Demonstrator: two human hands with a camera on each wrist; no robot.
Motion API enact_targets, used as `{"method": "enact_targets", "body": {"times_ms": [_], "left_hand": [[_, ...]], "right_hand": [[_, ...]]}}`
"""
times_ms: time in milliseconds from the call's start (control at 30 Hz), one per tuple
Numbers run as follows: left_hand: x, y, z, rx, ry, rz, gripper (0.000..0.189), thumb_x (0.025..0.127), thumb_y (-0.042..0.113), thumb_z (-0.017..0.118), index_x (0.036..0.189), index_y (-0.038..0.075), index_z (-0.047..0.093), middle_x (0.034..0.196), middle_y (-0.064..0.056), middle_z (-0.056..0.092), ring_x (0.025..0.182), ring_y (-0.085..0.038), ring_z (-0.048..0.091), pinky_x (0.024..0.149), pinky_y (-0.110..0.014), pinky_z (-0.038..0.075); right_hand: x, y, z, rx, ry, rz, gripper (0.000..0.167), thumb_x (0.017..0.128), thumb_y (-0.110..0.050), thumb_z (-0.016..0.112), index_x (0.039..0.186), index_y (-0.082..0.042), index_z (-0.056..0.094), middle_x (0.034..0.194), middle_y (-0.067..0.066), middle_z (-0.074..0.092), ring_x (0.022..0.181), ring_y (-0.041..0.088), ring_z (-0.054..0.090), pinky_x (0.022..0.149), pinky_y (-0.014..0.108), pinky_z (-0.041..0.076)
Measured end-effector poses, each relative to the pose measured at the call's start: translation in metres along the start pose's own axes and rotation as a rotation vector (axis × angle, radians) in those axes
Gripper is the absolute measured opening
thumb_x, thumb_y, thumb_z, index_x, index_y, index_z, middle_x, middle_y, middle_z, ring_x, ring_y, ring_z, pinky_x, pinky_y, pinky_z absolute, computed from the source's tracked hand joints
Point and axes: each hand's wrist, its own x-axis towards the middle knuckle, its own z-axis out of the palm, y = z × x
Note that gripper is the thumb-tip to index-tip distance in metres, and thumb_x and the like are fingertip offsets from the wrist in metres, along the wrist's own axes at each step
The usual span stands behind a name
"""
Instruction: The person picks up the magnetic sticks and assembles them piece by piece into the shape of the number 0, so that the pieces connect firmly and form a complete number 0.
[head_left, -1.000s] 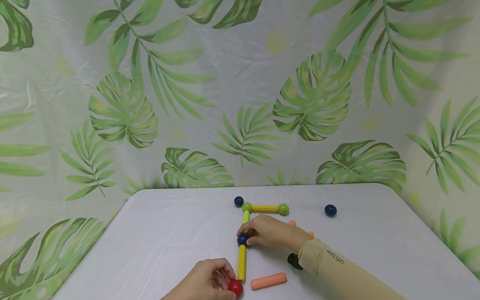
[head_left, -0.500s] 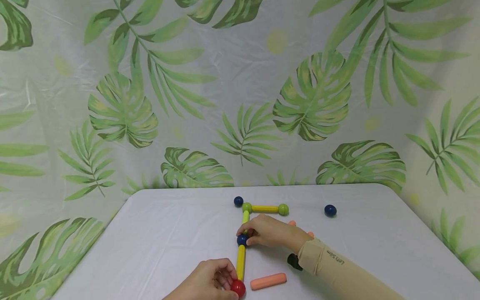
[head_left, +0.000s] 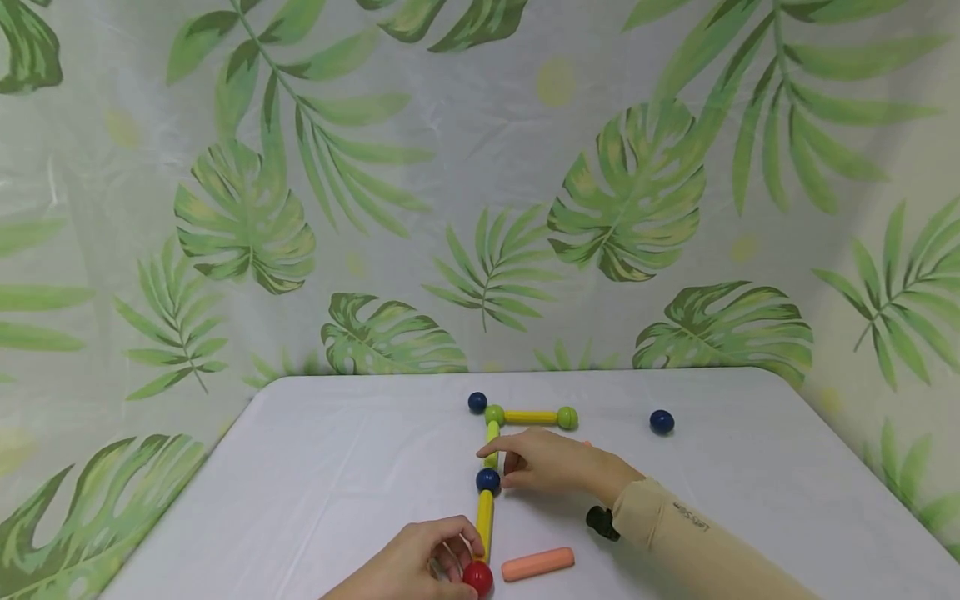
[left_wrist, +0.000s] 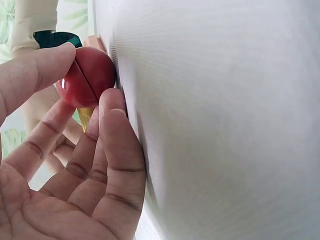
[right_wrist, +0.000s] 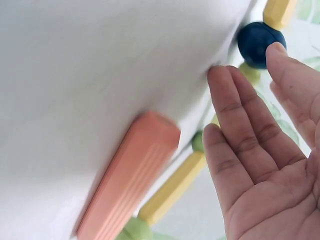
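Observation:
My left hand (head_left: 423, 560) pinches a red ball (head_left: 477, 577) between thumb and fingers at the near end of a yellow stick (head_left: 484, 525). In the left wrist view the red ball (left_wrist: 87, 77) shows a seam and sits against the white surface. A blue ball (head_left: 488, 480) joins the yellow stick's far end to a lime-green stick (head_left: 492, 442). My right hand (head_left: 551, 461) is beside the blue ball with its fingers extended; in the right wrist view the thumb lies right at the blue ball (right_wrist: 256, 45), the other fingers straight.
A green ball (head_left: 494, 415), yellow stick (head_left: 530, 417) and second green ball (head_left: 567, 417) continue the chain. Loose blue balls lie behind (head_left: 477, 402) and at the right (head_left: 662, 422). An orange stick (head_left: 537, 564) lies in front; another (right_wrist: 132, 175) shows near my right hand.
The red ball has shifted slightly right against the yellow stick's end, still in my left hand. My right hand has loosened from the blue ball and drawn slightly right.

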Motion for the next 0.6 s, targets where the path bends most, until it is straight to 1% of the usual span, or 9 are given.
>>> {"method": "enact_targets", "body": {"times_ms": [100,133,200,367,533,600], "left_hand": [[0.0,0.004,0.003,-0.02,0.009,-0.041,0.026,0.093,0.013,0.082,0.116,0.019,0.072,0.098,0.006,0.071,0.081,-0.006,0.065,0.073,-0.019,0.056],[-0.001,0.006,0.005,-0.038,0.019,-0.056,0.025,0.093,0.011,0.082,0.115,0.019,0.073,0.098,0.005,0.071,0.081,-0.008,0.065,0.072,-0.019,0.055],[-0.002,0.009,0.006,-0.044,0.023,-0.069,0.025,0.093,0.009,0.081,0.115,0.018,0.075,0.099,0.002,0.072,0.081,-0.009,0.064,0.072,-0.018,0.054],[-0.002,0.011,0.008,-0.045,0.025,-0.079,0.025,0.092,0.005,0.079,0.115,0.016,0.078,0.101,-0.002,0.074,0.082,-0.01,0.063,0.071,-0.018,0.054],[-0.001,0.01,0.008,-0.033,0.026,-0.081,0.024,0.091,0.007,0.082,0.112,0.018,0.077,0.098,0.003,0.071,0.081,-0.01,0.063,0.071,-0.018,0.054],[-0.001,0.01,0.008,-0.029,0.028,-0.075,0.024,0.09,0.008,0.082,0.111,0.018,0.077,0.098,0.004,0.071,0.081,-0.01,0.064,0.071,-0.019,0.054]], "right_hand": [[-0.01,0.003,-0.005,0.011,0.002,0.004,0.036,0.102,-0.019,0.075,0.138,-0.017,0.071,0.096,-0.01,0.074,0.092,0.003,0.067,0.09,0.031,0.059],[-0.014,0.004,-0.007,0.015,0.0,0.001,0.034,0.102,-0.019,0.075,0.135,-0.016,0.072,0.096,-0.01,0.074,0.092,0.002,0.068,0.09,0.03,0.059],[-0.022,0.004,-0.011,0.03,-0.004,-0.002,0.03,0.102,-0.019,0.076,0.131,-0.014,0.074,0.095,-0.01,0.074,0.091,0.002,0.067,0.088,0.029,0.059],[-0.046,0.003,-0.016,0.073,-0.017,0.004,0.024,0.101,-0.02,0.076,0.125,-0.013,0.077,0.095,-0.014,0.071,0.086,-0.001,0.063,0.084,0.023,0.057],[-0.071,-0.002,-0.012,0.097,-0.029,0.008,0.024,0.101,-0.023,0.077,0.123,-0.014,0.077,0.096,-0.017,0.071,0.087,-0.004,0.062,0.083,0.026,0.058],[-0.078,-0.004,-0.008,0.099,-0.031,0.013,0.024,0.1,-0.024,0.078,0.122,-0.014,0.078,0.094,-0.019,0.07,0.085,-0.005,0.061,0.081,0.025,0.057]]}}
